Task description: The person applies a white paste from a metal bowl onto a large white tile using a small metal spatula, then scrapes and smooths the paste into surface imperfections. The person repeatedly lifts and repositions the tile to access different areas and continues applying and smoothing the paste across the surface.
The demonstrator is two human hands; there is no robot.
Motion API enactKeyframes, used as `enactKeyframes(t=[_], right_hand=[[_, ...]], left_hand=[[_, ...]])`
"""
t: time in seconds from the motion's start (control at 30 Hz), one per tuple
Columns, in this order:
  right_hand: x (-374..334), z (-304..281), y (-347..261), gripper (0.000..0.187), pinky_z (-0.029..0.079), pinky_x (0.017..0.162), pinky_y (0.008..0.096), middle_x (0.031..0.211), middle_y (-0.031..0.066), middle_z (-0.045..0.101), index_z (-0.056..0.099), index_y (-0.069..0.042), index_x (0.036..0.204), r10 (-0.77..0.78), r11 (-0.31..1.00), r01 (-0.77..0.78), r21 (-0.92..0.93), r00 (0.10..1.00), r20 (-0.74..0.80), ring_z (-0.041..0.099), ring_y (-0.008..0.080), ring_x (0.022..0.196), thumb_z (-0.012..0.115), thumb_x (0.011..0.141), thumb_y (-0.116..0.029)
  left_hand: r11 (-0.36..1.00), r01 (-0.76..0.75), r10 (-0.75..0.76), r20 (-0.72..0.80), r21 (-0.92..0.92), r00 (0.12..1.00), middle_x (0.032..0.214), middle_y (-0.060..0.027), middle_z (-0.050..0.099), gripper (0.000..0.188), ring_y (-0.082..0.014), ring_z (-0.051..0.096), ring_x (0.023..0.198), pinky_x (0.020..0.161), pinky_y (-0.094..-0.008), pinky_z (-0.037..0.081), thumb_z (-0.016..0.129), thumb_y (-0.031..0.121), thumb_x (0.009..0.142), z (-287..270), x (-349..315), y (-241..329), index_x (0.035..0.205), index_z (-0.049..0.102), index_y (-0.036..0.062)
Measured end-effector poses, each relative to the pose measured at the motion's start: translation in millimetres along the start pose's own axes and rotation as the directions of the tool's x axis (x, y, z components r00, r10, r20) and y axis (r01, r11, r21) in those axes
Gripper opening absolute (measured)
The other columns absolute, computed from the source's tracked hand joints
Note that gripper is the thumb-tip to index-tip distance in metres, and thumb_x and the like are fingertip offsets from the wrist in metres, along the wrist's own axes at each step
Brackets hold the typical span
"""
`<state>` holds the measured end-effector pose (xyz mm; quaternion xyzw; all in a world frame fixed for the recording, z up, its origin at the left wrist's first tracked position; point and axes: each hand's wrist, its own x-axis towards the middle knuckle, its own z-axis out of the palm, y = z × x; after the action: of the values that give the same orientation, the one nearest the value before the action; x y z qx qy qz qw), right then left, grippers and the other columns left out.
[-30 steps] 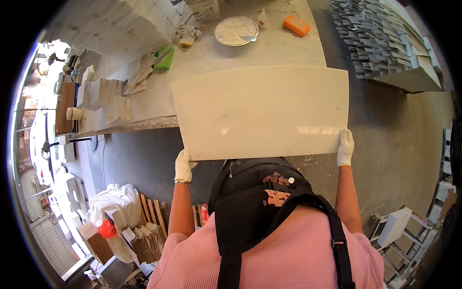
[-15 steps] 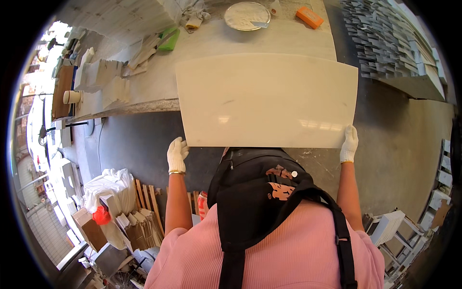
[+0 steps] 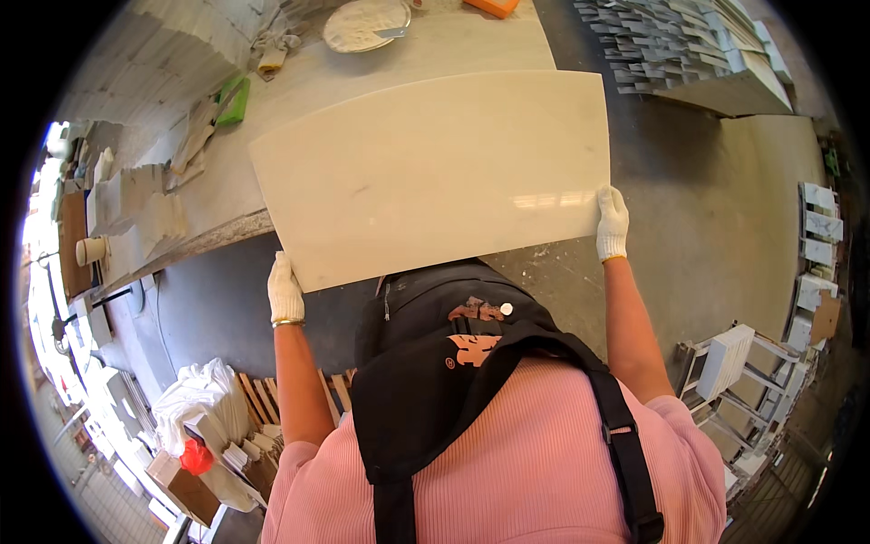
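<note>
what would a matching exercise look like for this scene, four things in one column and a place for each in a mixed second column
Things:
1. large cream rectangular stone tile
2. round white plate of powder
3. bright green block
4. black fabric bag

Places:
A. far end of the grey workbench
B. on the chest, over the pink ribbed top
C. left edge of the workbench
D. gripped between the left hand and right hand, both white-gloved

Pairs: 1-D, 2-A, 3-C, 4-B

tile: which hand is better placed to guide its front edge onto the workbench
Left, probably. The left hand grips the large white tile at the corner nearest the workbench, and that side already overhangs it. The right hand holds the corner out over the bare floor.
</note>
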<state>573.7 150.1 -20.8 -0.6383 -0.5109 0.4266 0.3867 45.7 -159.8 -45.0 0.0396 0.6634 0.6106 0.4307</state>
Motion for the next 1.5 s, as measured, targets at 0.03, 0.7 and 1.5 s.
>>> enactKeyframes(t=[0.03, 0.7, 1.5], right_hand=[[1, -2, 1, 0.039, 0.045, 0.089, 0.0271, 0.105, 0.0027, 0.067, 0.067, 0.002, 0.112, -0.004, 1.0, 0.004, 0.004, 1.0, 0.001, 0.056, 0.0107, 0.098, 0.059, 0.101, -0.035], [-4, -2, -12, 0.045, 0.042, 0.101, 0.032, 0.122, 0.0096, 0.065, 0.061, 0.0, 0.126, -0.008, 0.971, 0.013, -0.237, 1.0, 0.023, 0.058, 0.0194, 0.113, 0.059, 0.1, -0.037], [-114, 291, -99, 0.077, 0.01, 0.124, 0.0538, 0.161, 0.0081, 0.032, 0.04, -0.015, 0.152, -0.496, 0.087, 0.995, -0.048, 0.085, 0.864, 0.022, 0.0291, 0.151, 0.047, 0.092, -0.063]], left_hand=[[1.0, -0.003, 0.003, 0.007, -0.002, 1.0, 0.134, -0.0147, 0.059, 0.054, -0.0232, 0.059, 0.121, 0.105, -0.0363, 0.046, 0.046, 0.037, 0.106, 2, 0, 0, 0.135, 0.052, -0.0084], [0.994, 0.011, 0.004, -0.139, 0.108, 0.99, 0.121, -0.0112, 0.067, 0.047, -0.0174, 0.063, 0.107, 0.096, -0.0315, 0.049, 0.053, 0.034, 0.104, 17, 2, 4, 0.126, 0.06, -0.0077], [0.991, 0.035, -0.011, -0.185, 0.128, 0.983, 0.126, -0.0125, 0.064, 0.046, -0.0193, 0.062, 0.112, 0.099, -0.0331, 0.048, 0.047, 0.03, 0.106, 32, -6, 10, 0.131, 0.057, -0.0073]])
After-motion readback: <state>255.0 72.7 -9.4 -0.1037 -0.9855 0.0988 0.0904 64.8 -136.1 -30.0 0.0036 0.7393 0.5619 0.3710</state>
